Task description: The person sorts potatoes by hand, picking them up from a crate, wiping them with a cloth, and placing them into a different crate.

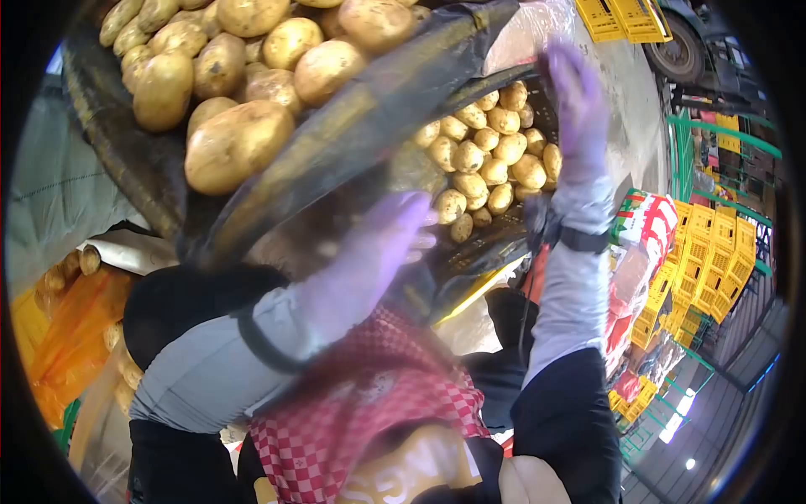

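My left hand (pixel 374 248), in a thin purple glove, is stretched out beside a crate of small potatoes (pixel 478 160), its fingers extended and blurred, with nothing visible in them. My right hand (pixel 576 97), gloved the same way, reaches past the crate's far right corner, fingers extended and smeared by motion near the edge of a black sheet liner (pixel 353 126). That worn liner runs between the crate and a heap of larger potatoes (pixel 239 147) at the upper left. The crate's dark walls are partly hidden by the liner and my left hand.
Stacked yellow crates (pixel 714 252) and red-and-white sacks (pixel 642 244) stand at the right. Two yellow crates (pixel 617 18) and a vehicle wheel (pixel 676 50) are at the upper right. An orange bag (pixel 75 336) lies at the left. Green railings (pixel 722 126) stand behind.
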A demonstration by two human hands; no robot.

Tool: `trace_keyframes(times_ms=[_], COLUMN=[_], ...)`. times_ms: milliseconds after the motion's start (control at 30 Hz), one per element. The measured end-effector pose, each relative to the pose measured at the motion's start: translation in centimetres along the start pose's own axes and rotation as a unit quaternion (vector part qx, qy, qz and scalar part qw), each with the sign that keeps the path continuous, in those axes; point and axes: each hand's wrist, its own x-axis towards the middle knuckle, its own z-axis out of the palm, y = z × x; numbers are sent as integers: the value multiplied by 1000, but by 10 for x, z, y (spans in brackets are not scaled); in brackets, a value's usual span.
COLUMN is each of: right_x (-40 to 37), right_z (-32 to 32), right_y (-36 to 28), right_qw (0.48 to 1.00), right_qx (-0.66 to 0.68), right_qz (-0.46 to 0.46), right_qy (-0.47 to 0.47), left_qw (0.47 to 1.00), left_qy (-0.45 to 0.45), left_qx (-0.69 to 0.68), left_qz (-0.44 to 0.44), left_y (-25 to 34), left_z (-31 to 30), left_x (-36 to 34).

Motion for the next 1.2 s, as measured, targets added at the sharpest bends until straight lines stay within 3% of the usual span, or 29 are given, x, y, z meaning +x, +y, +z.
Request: trace_keyframes(times_ms=[100,133,200,300,400,500,533,633,667,733,767,833,867,933,967,1033,1167,1200], right_x=[-114,-136,-179,-194,-171,-170,-188,-203,-211,-210,-208,-203,-201,-177,-169,-158,-124,-115], right_z=[35,65,127,195,219,212,234,214,199,185,187,197,204,192,188,204,222,228], right_y=[155,166,186,184,181,176,219,223,236,223,212,217,222,163,141,146,143,148], right_qw=[949,902,758,743,713,740,750,717,761,754,707,835,878,944,946,951,912,899], right_qx=[-85,-100,-148,-183,-92,26,-10,353,389,429,434,224,113,-123,-238,-308,-358,-389], right_qz=[288,398,590,643,691,648,620,545,497,479,510,461,427,289,211,11,154,145], right_qy=[-99,-135,-236,-31,76,177,229,256,150,134,227,202,184,106,61,-30,-131,-136], left_qw=[1000,1000,999,999,999,999,999,999,998,998,998,998,997,992,988,985,994,995], left_qy=[-15,-18,-15,-5,-10,-3,-3,9,14,27,33,41,46,39,37,32,67,77], left_qx=[4,10,22,31,30,26,25,38,43,49,55,32,19,72,98,120,61,48], left_qz=[5,-4,-19,-35,-33,-38,-39,-34,-32,-19,-12,30,51,95,116,117,62,43], left_y=[0,-3,-5,-11,-17,-19,-21,-23,-25,-27,-26,-17,-12,-2,2,2,-8,-8], left_z=[0,1,6,11,13,16,16,17,18,19,21,28,31,28,25,17,15,17], left_x=[3,6,13,20,26,31,32,33,34,35,35,31,29,25,23,22,25,25])
